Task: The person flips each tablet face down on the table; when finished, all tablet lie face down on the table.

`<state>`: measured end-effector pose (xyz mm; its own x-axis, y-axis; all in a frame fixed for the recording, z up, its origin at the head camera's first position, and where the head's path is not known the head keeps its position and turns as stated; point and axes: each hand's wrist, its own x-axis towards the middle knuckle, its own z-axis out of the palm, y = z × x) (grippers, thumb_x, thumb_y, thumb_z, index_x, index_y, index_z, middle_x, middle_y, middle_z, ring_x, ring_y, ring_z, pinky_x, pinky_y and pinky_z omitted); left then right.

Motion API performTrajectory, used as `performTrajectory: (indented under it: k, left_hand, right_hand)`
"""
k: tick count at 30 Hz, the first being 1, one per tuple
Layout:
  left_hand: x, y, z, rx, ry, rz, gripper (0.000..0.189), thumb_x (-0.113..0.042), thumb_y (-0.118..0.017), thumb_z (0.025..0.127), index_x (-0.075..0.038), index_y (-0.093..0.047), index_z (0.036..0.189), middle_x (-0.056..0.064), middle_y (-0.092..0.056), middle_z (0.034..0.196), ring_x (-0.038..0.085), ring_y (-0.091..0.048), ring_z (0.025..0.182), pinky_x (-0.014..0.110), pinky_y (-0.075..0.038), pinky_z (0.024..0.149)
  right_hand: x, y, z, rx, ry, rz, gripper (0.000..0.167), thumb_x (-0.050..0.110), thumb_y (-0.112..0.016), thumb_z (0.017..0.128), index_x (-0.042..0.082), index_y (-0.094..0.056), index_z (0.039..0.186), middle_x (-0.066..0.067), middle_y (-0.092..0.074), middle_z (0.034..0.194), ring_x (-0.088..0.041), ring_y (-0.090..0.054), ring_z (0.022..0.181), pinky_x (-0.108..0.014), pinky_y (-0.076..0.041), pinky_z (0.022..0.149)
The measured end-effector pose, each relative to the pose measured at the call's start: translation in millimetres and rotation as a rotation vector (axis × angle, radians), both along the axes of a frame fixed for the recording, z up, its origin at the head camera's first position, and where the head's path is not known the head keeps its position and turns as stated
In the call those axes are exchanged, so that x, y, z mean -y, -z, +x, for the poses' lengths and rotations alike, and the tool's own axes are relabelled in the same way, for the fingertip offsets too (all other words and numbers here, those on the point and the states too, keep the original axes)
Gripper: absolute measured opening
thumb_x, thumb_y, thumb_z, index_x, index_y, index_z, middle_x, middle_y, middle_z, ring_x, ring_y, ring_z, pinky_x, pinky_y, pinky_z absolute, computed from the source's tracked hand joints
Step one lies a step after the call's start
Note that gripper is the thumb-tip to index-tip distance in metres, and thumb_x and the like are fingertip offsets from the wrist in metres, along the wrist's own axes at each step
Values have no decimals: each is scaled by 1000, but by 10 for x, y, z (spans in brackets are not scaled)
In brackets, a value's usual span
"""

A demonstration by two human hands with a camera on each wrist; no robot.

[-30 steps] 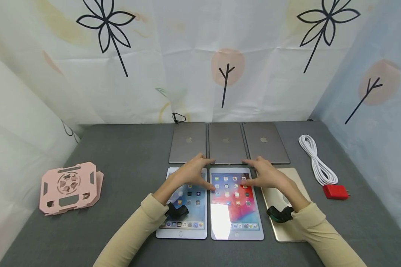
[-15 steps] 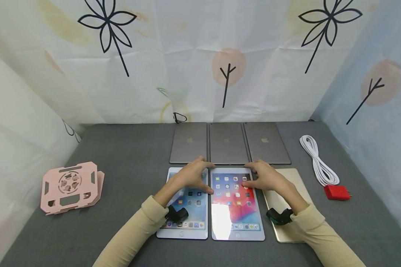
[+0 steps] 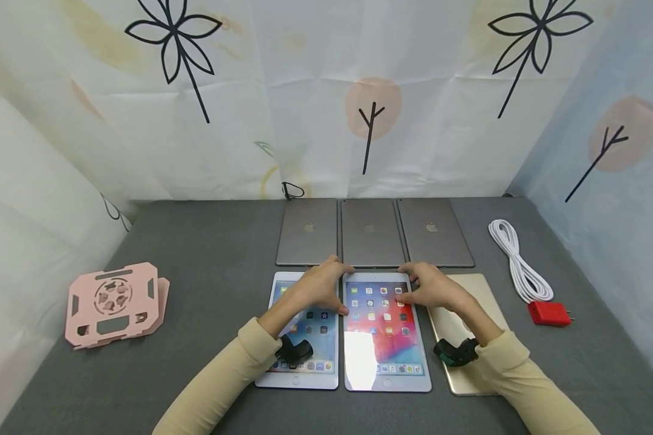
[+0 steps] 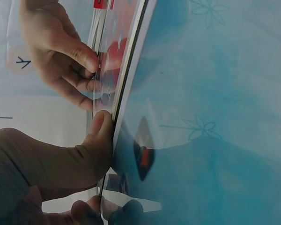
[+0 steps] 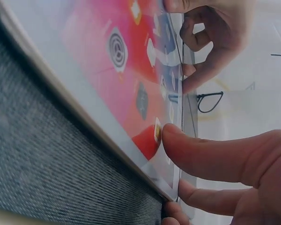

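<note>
A white tablet with a lit red and blue home screen (image 3: 378,338) lies flat, centred before the person. The left hand (image 3: 322,287) holds it by its top left corner, thumb at the left edge and index finger along the top edge. At its top right corner the right hand (image 3: 434,287) grips it, thumb on the glass and fingers around the edge; the right wrist view shows that thumb (image 5: 196,152) over the screen icons. Beneath the left forearm a second white tablet, with a blue screen (image 3: 315,347), lies alongside. A gold tablet (image 3: 457,377), back up, sits under the right wrist.
Three grey laptops or tablets with apple logos, the left one (image 3: 307,232), the middle one (image 3: 371,232) and the right one (image 3: 434,232), line the table's back. A pink slotted stand (image 3: 114,305) lies left. A white cable (image 3: 514,260) and red charger plug (image 3: 549,314) lie right.
Both hands have drawn in closer around the middle tablet's top corners. The left hand has shifted slightly right, its thumb now at the tablet's edge. The tablets look unmoved.
</note>
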<state>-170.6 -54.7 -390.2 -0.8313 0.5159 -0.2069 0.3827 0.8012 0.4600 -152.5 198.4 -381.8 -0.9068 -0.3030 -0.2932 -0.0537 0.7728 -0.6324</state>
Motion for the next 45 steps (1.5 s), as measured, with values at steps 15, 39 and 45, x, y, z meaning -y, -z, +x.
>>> performTrajectory:
  k: [15, 39, 45]
  left_hand:
    - [-5, 11, 14, 29, -31, 23, 87, -25, -96, 71, -15, -55, 148, 15, -53, 144, 31, -62, 112, 46, -53, 95]
    - [-138, 10, 81, -16, 9, 128, 84, -23, -93, 74, -7, -54, 147, 16, -63, 131, 29, -58, 114, 47, -52, 100]
    - [-258, 41, 96, -45, 20, 146, 85, -25, -93, 75, -6, -53, 147, 15, -64, 130, 28, -58, 116, 45, -52, 101]
  right_hand:
    - [-131, -42, -62, 166, -7, -319, 67, 8, -76, 89, -14, -41, 142, -9, -54, 96, -16, -52, 84, -26, -47, 72]
    - [-306, -243, 41, 209, 26, -649, 67, 16, -64, 101, -4, -32, 157, -23, -58, 139, -18, -64, 113, -26, -54, 100]
    - [-301, -289, 60, 166, 34, -688, 65, 15, -61, 103, -5, -32, 156, -11, -60, 134, -11, -64, 113, -22, -53, 98]
